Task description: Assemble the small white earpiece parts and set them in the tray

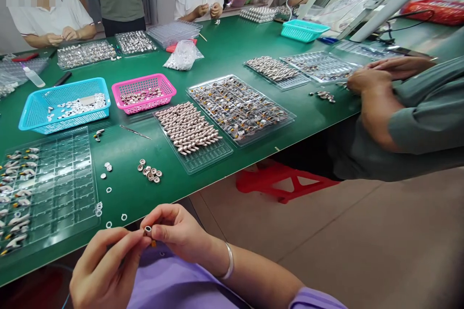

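Over my lap, in front of the table edge, both hands meet at a small earbud part (148,230) with a round ringed end and an orange tab. My left hand (108,263) pinches it from the left between thumb and fingertips. From the right, the thumb and curled forefinger of my right hand (181,231) close on the same piece. Nearby on the table lie white rings (124,217), white discs (103,175) and a cluster of metallic round caps (150,172). A clear compartment tray (68,183) at left carries earbud pieces with orange tabs along its left side.
Blue (27,111) and pink (145,106) baskets hold small parts. Beyond my hands stand a tray of pinkish shells (186,128) and a filled clear tray (237,106). Tweezers (135,132) lie between. A co-worker's arm (380,106) is at right; other people are across the table.
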Motion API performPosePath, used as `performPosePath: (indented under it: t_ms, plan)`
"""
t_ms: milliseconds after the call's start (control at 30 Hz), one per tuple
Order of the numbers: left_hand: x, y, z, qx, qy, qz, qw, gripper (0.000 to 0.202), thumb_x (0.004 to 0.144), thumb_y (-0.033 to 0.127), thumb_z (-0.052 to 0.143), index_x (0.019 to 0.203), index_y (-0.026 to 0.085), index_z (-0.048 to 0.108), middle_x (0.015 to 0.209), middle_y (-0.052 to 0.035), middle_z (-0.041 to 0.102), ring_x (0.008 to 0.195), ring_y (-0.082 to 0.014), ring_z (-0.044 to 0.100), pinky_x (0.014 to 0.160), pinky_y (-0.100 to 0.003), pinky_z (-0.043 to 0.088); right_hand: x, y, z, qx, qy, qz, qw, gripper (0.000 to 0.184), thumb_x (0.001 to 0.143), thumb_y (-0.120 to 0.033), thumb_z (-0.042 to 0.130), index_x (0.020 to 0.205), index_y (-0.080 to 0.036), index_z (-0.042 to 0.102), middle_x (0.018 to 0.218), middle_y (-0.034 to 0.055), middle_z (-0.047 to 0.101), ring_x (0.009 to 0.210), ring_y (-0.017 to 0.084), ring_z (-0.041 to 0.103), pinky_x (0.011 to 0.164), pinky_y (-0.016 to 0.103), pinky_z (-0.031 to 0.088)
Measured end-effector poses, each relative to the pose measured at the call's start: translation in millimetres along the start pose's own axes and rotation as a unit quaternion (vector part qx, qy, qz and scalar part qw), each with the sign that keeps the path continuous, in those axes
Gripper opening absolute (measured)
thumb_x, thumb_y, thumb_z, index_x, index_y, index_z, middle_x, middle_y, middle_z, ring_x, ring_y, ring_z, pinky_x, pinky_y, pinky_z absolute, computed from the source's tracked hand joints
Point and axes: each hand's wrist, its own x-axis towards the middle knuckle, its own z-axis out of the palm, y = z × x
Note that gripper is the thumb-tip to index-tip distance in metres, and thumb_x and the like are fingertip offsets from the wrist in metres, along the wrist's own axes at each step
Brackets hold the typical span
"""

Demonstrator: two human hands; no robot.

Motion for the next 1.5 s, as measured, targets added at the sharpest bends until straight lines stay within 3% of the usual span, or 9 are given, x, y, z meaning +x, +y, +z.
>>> performPosePath:
  t_ms: [267, 400, 533, 833, 933, 1100, 1267, 1333, 1500]
  plan:
    - [0, 0, -0.4, 0.005, -0.010, -0.008, 1.000, 0.030, 0.079, 0.000, 0.071, 0.103, 0.018, 0.071, 0.088, -0.0019, 0.065, 0.073, -0.0111, 0.063, 0.068, -0.022, 0.054, 1, 0, 1, -0.001, 0.001, 0.002, 1.000, 0.038, 0.054, -0.036, 0.093, 0.074, -0.013, 0.070, 0.069, -0.0001, 0.070, 0.058, 0.007, 0.059, 0.058, 0.020, 0.046]
    - [3, -5, -0.9, -0.016, -0.059, -0.023, 0.998, 0.031, 0.084, 0.007, 0.067, 0.112, 0.020, 0.068, 0.087, -0.0020, 0.064, 0.072, -0.0104, 0.064, 0.063, -0.019, 0.054, 0, -6, 0, -0.030, 0.007, 0.003, 1.000, 0.039, 0.054, -0.031, 0.094, 0.075, -0.014, 0.065, 0.070, -0.0017, 0.068, 0.061, 0.007, 0.061, 0.062, 0.020, 0.048]
    - [8, -10, -2.5, -0.041, -0.098, -0.029, 0.994, 0.021, 0.087, 0.010, 0.063, 0.103, 0.022, 0.070, 0.083, -0.0010, 0.067, 0.069, -0.0108, 0.066, 0.060, -0.018, 0.055, -2, -17, 0, -0.073, -0.010, 0.010, 0.997, 0.039, 0.057, -0.028, 0.092, 0.078, -0.015, 0.061, 0.074, -0.0032, 0.066, 0.065, 0.007, 0.060, 0.066, 0.021, 0.047]
    - [14, -15, -3.7, -0.121, -0.126, 0.017, 0.985, 0.030, 0.085, -0.002, 0.057, 0.102, 0.019, 0.068, 0.081, -0.0014, 0.070, 0.068, -0.0100, 0.067, 0.061, -0.016, 0.057, -4, -15, -2, -0.089, -0.052, 0.043, 0.994, 0.042, 0.059, -0.031, 0.091, 0.083, -0.015, 0.059, 0.074, -0.0035, 0.064, 0.063, 0.007, 0.058, 0.062, 0.021, 0.045]
    - [11, -19, -4.0, -0.140, -0.144, -0.037, 0.979, 0.026, 0.086, 0.003, 0.059, 0.100, 0.022, 0.069, 0.081, -0.0011, 0.069, 0.067, -0.0109, 0.068, 0.059, -0.016, 0.056, -2, -18, -2, -0.097, -0.057, 0.042, 0.993, 0.041, 0.061, -0.031, 0.090, 0.083, -0.015, 0.060, 0.074, -0.0036, 0.064, 0.065, 0.007, 0.059, 0.065, 0.021, 0.046]
    - [9, -26, -6.7, -0.163, -0.141, -0.160, 0.963, 0.020, 0.085, 0.013, 0.064, 0.097, 0.027, 0.073, 0.077, 0.0007, 0.064, 0.066, -0.0118, 0.064, 0.056, -0.017, 0.054, 0, -38, -1, -0.149, -0.102, 0.058, 0.982, 0.036, 0.075, -0.041, 0.079, 0.094, -0.014, 0.066, 0.084, 0.0012, 0.067, 0.073, 0.008, 0.060, 0.073, 0.024, 0.048]
    - [7, -29, -5.0, -0.215, -0.122, -0.231, 0.941, 0.017, 0.084, 0.017, 0.065, 0.093, 0.027, 0.075, 0.077, 0.0000, 0.067, 0.066, -0.0117, 0.064, 0.057, -0.017, 0.053, 2, -35, -7, -0.133, -0.113, 0.097, 0.980, 0.033, 0.069, -0.031, 0.085, 0.093, -0.013, 0.069, 0.083, 0.0018, 0.071, 0.073, 0.009, 0.065, 0.074, 0.023, 0.051]
    - [4, -28, -3.2, -0.249, -0.109, -0.292, 0.917, 0.016, 0.083, 0.022, 0.068, 0.096, 0.027, 0.076, 0.077, -0.0004, 0.068, 0.065, -0.0123, 0.065, 0.057, -0.018, 0.054, 3, -27, -9, -0.107, -0.098, 0.081, 0.986, 0.033, 0.067, -0.029, 0.087, 0.091, -0.013, 0.070, 0.080, 0.0018, 0.072, 0.071, 0.009, 0.066, 0.073, 0.023, 0.052]
    - [-2, -26, 1.4, -0.358, -0.096, -0.475, 0.798, 0.023, 0.071, 0.031, 0.082, 0.091, 0.024, 0.074, 0.079, -0.0007, 0.073, 0.069, -0.0151, 0.067, 0.064, -0.022, 0.057, 4, -12, -11, -0.053, -0.063, 0.052, 0.995, 0.035, 0.062, -0.027, 0.090, 0.086, -0.013, 0.070, 0.076, 0.0015, 0.073, 0.065, 0.010, 0.068, 0.069, 0.023, 0.054]
